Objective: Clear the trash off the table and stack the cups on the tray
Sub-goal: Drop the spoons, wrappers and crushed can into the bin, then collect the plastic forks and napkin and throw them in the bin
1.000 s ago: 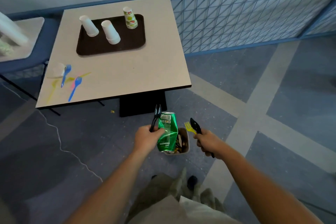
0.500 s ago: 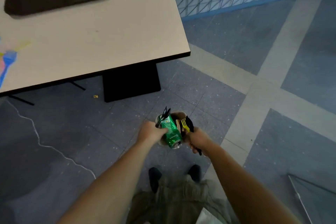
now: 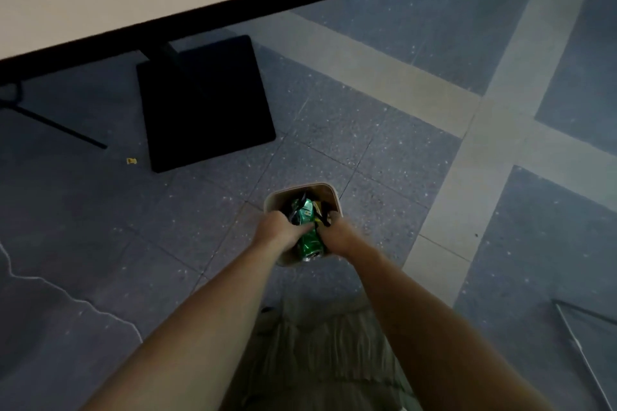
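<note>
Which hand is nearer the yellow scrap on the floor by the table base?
Left. The left hand, gripping the green can over the bin, is right of the yellow scrap; the right hand, holding black cutlery, is farther right.

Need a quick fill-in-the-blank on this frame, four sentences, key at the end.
1. The left hand grips a ____ can over the bin.
2. The bin stands on the ____.
3. The scrap beside the table base is ____.
4. The right hand grips ____ cutlery.
Missing: green; floor; yellow; black.
</note>
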